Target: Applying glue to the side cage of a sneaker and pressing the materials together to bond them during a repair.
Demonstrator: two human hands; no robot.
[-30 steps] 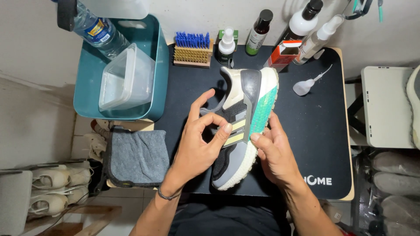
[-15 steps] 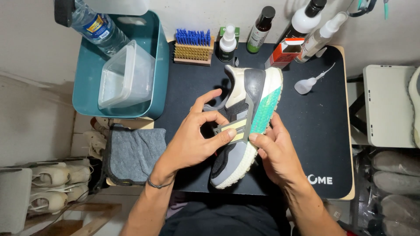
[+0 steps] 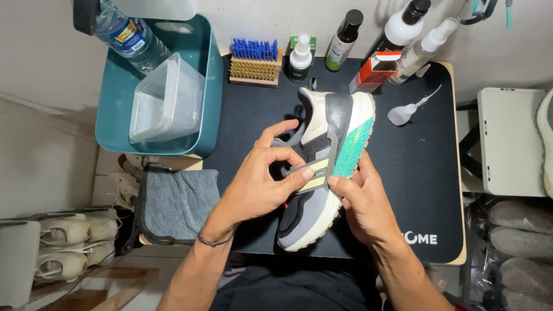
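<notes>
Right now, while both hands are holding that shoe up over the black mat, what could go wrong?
The grey, black and cream sneaker with the teal sole panel is held only by the left hand and right hand; a slip might drop it onto the black mat. Its heel is near the small white spray bottle and the brush with blue bristles, so a swing could topple them.

My left hand is raised from the lower left, fingers curled, thumb and forefinger pinched together in a closed grip. My right hand rises from the lower right, palm turned inward, fingers wrapped in a firm grip, forearm bare
</notes>
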